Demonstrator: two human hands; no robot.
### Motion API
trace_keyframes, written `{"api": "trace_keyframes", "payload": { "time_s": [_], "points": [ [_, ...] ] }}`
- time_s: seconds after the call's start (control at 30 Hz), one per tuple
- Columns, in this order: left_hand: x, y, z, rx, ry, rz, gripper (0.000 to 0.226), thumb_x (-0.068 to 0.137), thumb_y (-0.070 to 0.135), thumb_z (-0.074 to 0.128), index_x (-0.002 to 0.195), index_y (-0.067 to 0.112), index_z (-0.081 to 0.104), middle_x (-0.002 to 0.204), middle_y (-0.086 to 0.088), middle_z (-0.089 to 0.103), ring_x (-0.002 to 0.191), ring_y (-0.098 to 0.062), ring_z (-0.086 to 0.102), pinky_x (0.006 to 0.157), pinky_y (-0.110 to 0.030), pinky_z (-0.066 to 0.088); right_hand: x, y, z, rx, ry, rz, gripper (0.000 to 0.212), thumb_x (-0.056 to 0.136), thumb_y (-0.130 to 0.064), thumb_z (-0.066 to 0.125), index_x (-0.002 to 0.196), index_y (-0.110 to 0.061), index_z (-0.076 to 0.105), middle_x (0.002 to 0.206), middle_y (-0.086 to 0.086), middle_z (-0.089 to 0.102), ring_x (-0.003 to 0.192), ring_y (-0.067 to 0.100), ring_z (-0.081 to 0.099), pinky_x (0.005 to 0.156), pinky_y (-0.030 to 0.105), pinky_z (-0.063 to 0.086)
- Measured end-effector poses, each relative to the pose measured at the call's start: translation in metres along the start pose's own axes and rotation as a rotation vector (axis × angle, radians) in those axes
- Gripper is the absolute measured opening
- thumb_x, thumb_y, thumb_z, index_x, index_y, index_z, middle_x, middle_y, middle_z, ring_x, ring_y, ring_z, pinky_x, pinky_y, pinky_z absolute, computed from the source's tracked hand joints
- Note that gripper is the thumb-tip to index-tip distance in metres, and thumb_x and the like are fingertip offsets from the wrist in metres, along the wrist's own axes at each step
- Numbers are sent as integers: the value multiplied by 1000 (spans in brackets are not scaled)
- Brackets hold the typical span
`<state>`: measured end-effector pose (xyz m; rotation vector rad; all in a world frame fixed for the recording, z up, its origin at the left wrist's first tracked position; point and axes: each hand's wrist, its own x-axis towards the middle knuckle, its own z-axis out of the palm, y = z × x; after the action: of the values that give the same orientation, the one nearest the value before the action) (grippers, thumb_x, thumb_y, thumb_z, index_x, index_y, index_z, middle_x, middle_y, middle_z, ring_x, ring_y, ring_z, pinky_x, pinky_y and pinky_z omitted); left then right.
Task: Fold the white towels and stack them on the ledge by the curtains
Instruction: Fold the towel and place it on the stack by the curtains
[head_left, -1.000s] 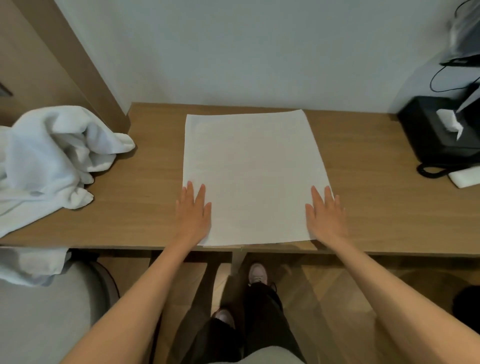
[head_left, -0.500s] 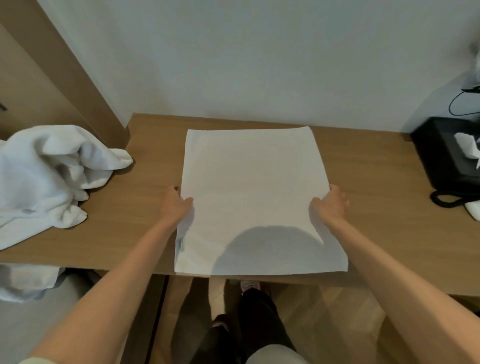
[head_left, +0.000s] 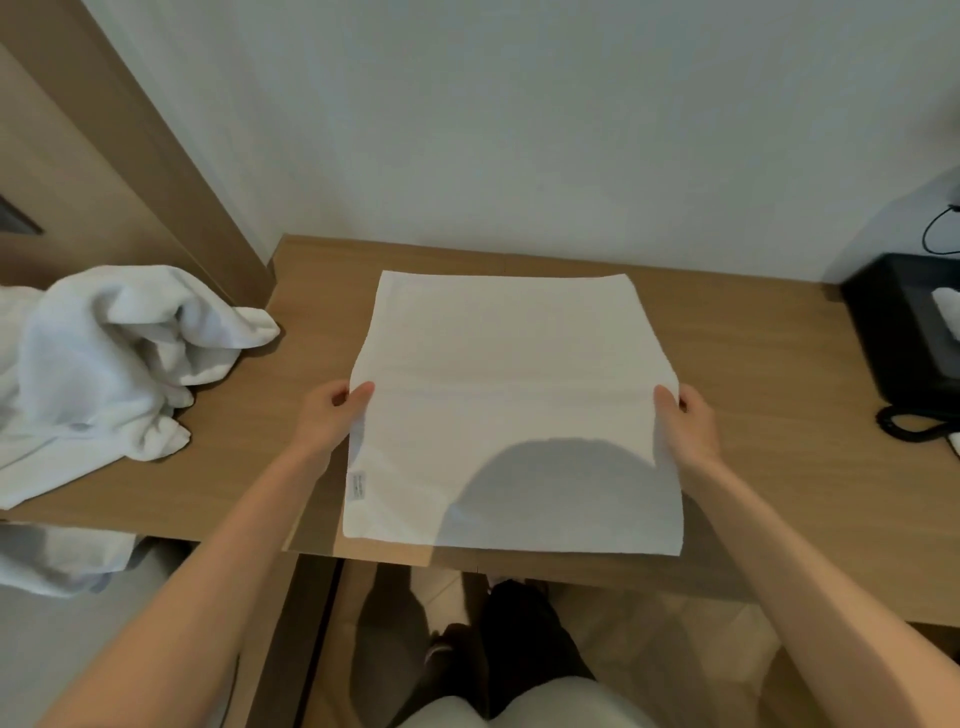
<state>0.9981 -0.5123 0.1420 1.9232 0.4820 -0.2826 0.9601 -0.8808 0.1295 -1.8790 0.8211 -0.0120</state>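
A flat white towel (head_left: 511, 395) is being held at the middle of the wooden surface (head_left: 753, 364), its long axis running away from the person toward the wall (head_left: 519, 130), its far short edge lying just short of that wall and its near short edge lying at the front rim. The left side edge is being pinched about midway by the left hand (head_left: 332, 415), and the right side edge by the right hand (head_left: 688, 421); each thumb is being laid on top of the cloth while the curled fingers (head_left: 332, 389) are being kept at and under the edge, where their tips are being hidden. A small label (head_left: 357, 487) is being shown near the near-left corner, its print too small to be read. A rounded shadow is being cast over the near half. A crumpled heap (head_left: 104, 364) of white towels is being cut off by the left border and is hanging over the rim. At the right, a black box (head_left: 904, 332) and a dark cable (head_left: 914, 423) are being cropped by the border, well apart from the towel. A wooden panel (head_left: 130, 156) is being seen at the upper left. Dark-clad legs (head_left: 519, 639) are being glimpsed below the rim.
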Motion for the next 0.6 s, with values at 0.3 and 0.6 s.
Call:
{"api": "trace_keyframes", "payload": {
  "time_s": [0.3, 0.6],
  "points": [
    [-46, 46, -47, -353, 118, 308, 27, 97, 33, 51, 123, 35, 49, 151, 9, 32, 132, -9, 37, 109, -29, 33, -78, -72, -28, 495, 54, -227, 14, 96, -26, 53, 102, -29, 66, 98, -10, 65, 80, -7, 60, 69, 12, 48],
    [-87, 82, -81, -363, 153, 576, 17, 99, 39, 45, 105, 27, 56, 94, 12, 58, 83, 3, 52, 76, -22, 43, -145, -90, -57, 523, 111, -499, 10, 97, -34, 51, 94, -31, 59, 89, -15, 62, 80, -2, 57, 72, 16, 44]
  ]
}}
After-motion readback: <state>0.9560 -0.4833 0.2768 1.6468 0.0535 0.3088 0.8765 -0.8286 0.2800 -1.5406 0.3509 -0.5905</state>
